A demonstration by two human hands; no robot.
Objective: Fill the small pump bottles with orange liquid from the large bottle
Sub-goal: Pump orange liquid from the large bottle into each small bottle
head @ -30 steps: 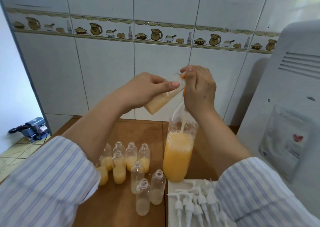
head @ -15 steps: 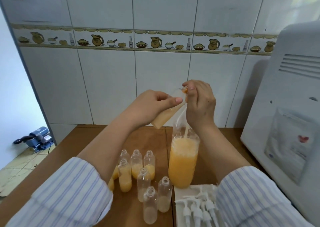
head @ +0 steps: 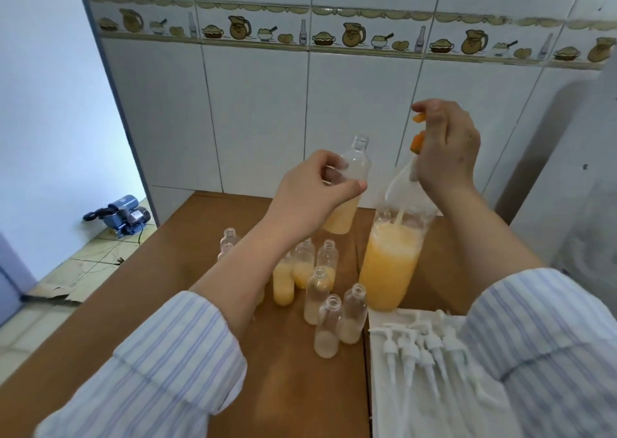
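Note:
My left hand [head: 314, 190] grips a small clear bottle [head: 350, 184], held nearly upright above the table with orange liquid in its lower part. My right hand [head: 447, 150] holds an orange pump dispenser [head: 418, 140] whose white tube [head: 399, 184] runs down into the large bottle [head: 390, 264] of orange liquid. Several small bottles [head: 320, 290] stand on the table left of the large bottle, some partly filled with orange, some almost empty.
Several white pump heads [head: 424, 347] lie on a white cloth [head: 387, 387] at the front right. A white appliance [head: 587, 184] stands at the right. The brown wooden table [head: 167, 304] ends at the left; a blue pump motor [head: 123, 214] sits on the floor there.
My left hand has turned the small bottle from tilted at the pump spout to nearly upright and moved it left, away from my right hand. The view has shifted to the left.

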